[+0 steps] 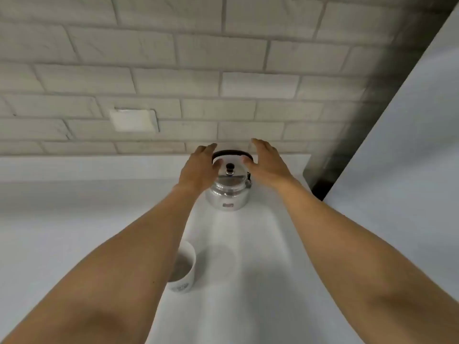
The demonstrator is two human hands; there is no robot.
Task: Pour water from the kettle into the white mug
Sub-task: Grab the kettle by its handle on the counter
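A shiny metal kettle [228, 192] with a black arched handle and a black lid knob stands upright on the white counter near the back wall. My left hand [198, 167] hovers at its left side and my right hand [267, 162] at its right, both with fingers spread and holding nothing. Whether the fingertips touch the handle I cannot tell. The white mug [182, 266] stands nearer to me, partly hidden under my left forearm; its inside looks greyish.
The white counter [248, 281] runs to a wall of pale bricks [173, 83] with a white switch plate [134, 120]. A tall white panel [409, 157] with a dark edge closes off the right side.
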